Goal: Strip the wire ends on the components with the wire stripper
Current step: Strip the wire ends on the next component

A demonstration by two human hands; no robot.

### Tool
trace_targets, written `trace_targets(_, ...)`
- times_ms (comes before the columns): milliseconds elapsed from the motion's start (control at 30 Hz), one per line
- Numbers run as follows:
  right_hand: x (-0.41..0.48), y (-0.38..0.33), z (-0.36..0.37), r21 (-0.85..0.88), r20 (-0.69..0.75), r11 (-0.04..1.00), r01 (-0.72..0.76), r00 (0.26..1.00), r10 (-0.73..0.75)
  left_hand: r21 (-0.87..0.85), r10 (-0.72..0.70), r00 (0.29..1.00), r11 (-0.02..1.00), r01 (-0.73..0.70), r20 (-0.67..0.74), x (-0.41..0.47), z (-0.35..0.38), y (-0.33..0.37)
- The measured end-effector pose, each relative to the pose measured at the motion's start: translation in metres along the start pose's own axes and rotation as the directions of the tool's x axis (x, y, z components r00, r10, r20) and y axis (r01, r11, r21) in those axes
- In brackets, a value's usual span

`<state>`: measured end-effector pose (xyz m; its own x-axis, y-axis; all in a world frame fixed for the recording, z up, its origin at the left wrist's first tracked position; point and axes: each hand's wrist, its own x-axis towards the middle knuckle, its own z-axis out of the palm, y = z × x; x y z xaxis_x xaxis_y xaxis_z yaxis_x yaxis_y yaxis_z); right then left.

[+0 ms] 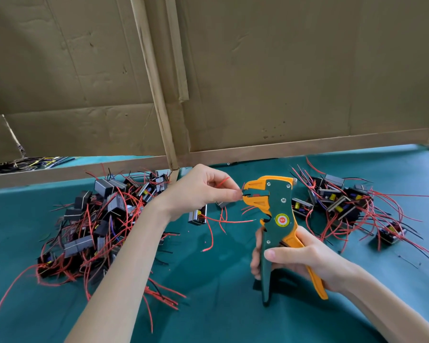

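My right hand (pixel 300 258) grips the handles of a green and orange wire stripper (pixel 275 211), held upright above the teal table cover (pixel 221 305). My left hand (pixel 203 191) pinches a thin wire end (pixel 243 193) between thumb and fingers and holds it in the stripper's orange jaws. A small component (pixel 198 216) with red wires hangs just below my left hand. A large pile of black components with red wires (pixel 102 219) lies at the left. A smaller pile (pixel 344 204) lies at the right.
A tall cardboard wall (pixel 282 82) with a wooden post (pixel 159 95) stands behind the work area. Loose red wires (pixel 164 295) trail over the cloth near my left forearm. Under the cardboard at the far left lies a bundle of dark wires (pixel 27 163).
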<state>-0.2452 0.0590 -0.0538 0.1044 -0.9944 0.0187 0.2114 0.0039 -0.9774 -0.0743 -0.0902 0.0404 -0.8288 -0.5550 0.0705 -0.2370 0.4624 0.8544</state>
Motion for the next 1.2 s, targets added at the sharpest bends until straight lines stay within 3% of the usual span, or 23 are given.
trace_targets(433, 0.0, -0.004, 0.006, -0.005, -0.008, 0.999, -0.044, 0.999, 0.044, 0.034, 0.022, 1.0, 0.999, -0.022, 0.005, -0.001, 0.0, 0.002)
trace_targets(1033, -0.001, -0.003, 0.027, 0.002, -0.215, 0.997, -0.083, 0.973, 0.081, -0.018, 0.065, 0.998, 0.998, -0.065, 0.004, 0.003, -0.001, -0.005)
trace_targets(1100, 0.0, -0.002, 0.029, 0.005, -0.253, 0.995, -0.1, 0.962, 0.098, -0.062, 0.044, 0.999, 0.997, -0.044, 0.002, 0.005, 0.001, -0.01)
trace_targets(1200, 0.003, 0.004, 0.029, -0.051, -0.387, 0.992, -0.117, 0.918, 0.088, -0.294, -0.017, 0.998, 0.955, 0.032, 0.053, 0.007, 0.003, -0.018)
